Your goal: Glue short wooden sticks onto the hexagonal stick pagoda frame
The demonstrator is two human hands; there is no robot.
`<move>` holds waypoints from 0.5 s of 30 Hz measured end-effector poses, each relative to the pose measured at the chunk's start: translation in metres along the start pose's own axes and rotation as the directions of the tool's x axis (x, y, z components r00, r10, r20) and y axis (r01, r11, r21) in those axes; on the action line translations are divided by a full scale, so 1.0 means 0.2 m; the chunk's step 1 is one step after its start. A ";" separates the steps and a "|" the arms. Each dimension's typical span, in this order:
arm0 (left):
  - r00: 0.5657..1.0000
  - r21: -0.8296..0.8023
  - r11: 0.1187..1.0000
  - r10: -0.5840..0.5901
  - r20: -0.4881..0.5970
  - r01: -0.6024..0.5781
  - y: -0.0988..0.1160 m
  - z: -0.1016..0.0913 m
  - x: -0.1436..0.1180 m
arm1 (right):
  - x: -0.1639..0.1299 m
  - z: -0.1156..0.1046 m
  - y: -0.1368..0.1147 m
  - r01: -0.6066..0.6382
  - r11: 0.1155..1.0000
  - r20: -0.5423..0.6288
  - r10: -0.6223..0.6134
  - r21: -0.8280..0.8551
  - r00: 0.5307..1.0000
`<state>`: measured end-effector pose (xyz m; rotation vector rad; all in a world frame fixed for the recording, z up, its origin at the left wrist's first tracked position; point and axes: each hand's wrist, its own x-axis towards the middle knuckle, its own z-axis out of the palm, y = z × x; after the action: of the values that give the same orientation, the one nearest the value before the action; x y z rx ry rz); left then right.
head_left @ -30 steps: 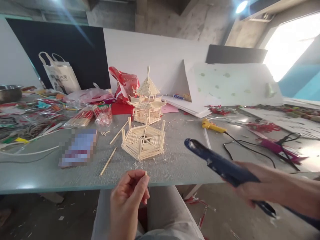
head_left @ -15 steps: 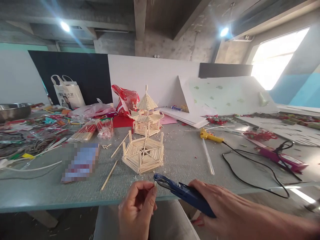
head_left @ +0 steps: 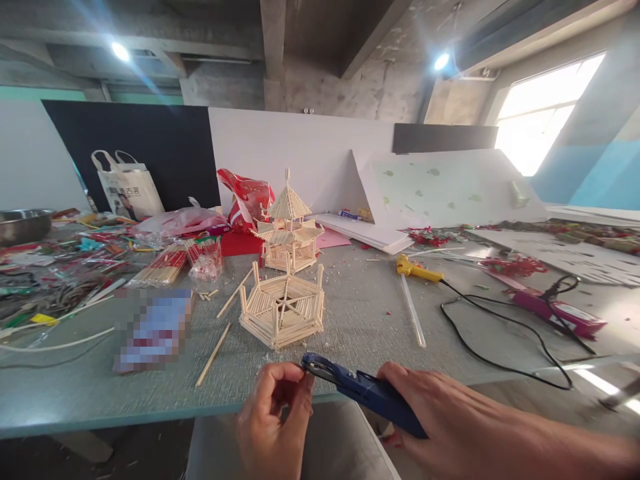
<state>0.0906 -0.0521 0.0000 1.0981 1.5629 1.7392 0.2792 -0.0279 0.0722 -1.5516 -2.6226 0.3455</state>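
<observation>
My right hand [head_left: 450, 420] grips a blue glue gun [head_left: 363, 390], its nozzle pointing left at my left hand [head_left: 273, 420]. That hand pinches a tiny wooden stick piece between thumb and fingers, right at the nozzle tip; the piece is hardly visible. Both hands hover at the near edge of the grey table [head_left: 360, 320]. Just beyond them sits a hexagonal base of wooden sticks [head_left: 283, 310]. Behind it stands a small stick pagoda [head_left: 289, 223].
Loose sticks [head_left: 213, 347] lie left of the base. A yellow glue gun [head_left: 417, 270] with a black cord [head_left: 493, 327] lies to the right, beside a clear glue stick [head_left: 413, 310]. Packets of sticks [head_left: 165, 263], bags and craft clutter fill the left side. White boards lean at the back.
My right hand swung the blue glue gun leftward until its nozzle met the piece in my left hand. The view tilted upward.
</observation>
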 end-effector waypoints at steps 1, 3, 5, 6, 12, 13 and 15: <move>1.000 -0.002 1.000 0.000 -0.002 0.000 -0.01 0.00 0.00 | 0.00 -0.01 -0.01 -0.005 1.000 0.002 0.005 0.002 1.000; 1.000 -0.003 1.000 0.000 -0.005 0.000 -0.02 0.00 0.00 | 0.00 -0.02 -0.03 -0.022 1.000 0.009 0.022 -0.008 1.000; 1.000 -0.001 1.000 0.003 -0.009 -0.003 -0.03 0.00 0.00 | 0.00 -0.03 -0.05 -0.046 0.999 0.034 0.047 -0.024 0.998; 1.000 0.001 1.000 0.004 -0.014 -0.004 -0.03 0.01 0.00 | 0.01 -0.04 -0.05 -0.052 0.998 0.049 0.054 -0.031 0.997; 0.999 -0.007 1.000 0.011 -0.047 -0.012 -0.03 0.03 -0.01 | 0.02 -0.01 -0.05 -0.054 0.998 0.013 0.054 -0.044 0.998; 0.998 0.002 1.000 0.020 -0.056 -0.020 -0.03 0.03 -0.01 | 0.02 -0.01 -0.04 -0.058 0.997 0.012 0.058 -0.044 0.998; 0.996 0.023 0.999 0.040 -0.080 -0.039 -0.03 0.04 -0.01 | 0.01 0.00 -0.04 -0.057 0.997 -0.003 0.057 -0.045 0.998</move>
<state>0.0974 -0.0492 -0.0071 1.0881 1.6214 1.8176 0.2711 -0.0293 0.0738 -1.6422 -2.6070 0.2913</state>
